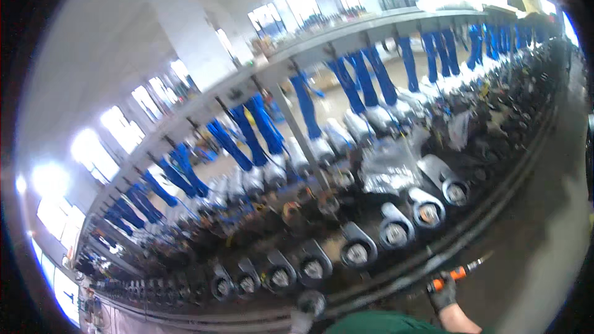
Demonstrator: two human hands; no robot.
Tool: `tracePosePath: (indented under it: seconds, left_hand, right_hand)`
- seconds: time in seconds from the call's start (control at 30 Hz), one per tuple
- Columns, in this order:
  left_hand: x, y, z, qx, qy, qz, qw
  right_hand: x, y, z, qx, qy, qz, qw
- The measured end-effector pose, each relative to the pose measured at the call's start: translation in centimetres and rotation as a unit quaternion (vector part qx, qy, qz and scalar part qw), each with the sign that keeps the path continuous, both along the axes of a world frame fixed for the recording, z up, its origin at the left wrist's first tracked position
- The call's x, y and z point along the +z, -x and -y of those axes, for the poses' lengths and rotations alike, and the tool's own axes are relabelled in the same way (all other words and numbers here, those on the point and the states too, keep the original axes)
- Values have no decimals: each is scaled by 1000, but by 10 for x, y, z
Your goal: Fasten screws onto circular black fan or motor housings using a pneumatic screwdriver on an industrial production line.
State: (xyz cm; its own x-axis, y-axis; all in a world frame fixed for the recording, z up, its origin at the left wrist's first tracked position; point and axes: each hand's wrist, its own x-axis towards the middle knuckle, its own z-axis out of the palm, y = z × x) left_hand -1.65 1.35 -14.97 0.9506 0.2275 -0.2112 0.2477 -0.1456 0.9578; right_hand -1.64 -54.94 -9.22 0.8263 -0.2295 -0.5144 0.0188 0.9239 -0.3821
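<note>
An orange power tool (456, 275) is gripped in the right hand (443, 295), which is covered by a dark glove. The tool is seen just below the long line of grey metal housings (357, 248), near its right end. It is short and bright orange, with a thin silver tip pointed up and away to the right. It seems to be held ready close to the line, so the parts can be reached fast. The left hand cannot be seen, so its state cannot be told. Above the line, blue straps (250, 130) are hung from a grey overhead rail (346, 34), likely so the heavy parts are kept up.
</note>
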Motion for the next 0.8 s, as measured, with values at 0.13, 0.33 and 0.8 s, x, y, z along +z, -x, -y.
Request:
tracePosePath:
  seconds: [0.13,0.33,0.8]
  left_hand:
    - [52,-88,-53,-27,-193,88,977]
    - [99,-153,-63,-41,-396,128,908]
    - [13,36,48,52,-420,-18,906]
  right_hand:
    - [53,0,-20,49,23,93,994]
    - [-50,-4,6,148,33,-34,988]
    - [12,-53,0,219,11,85,972]
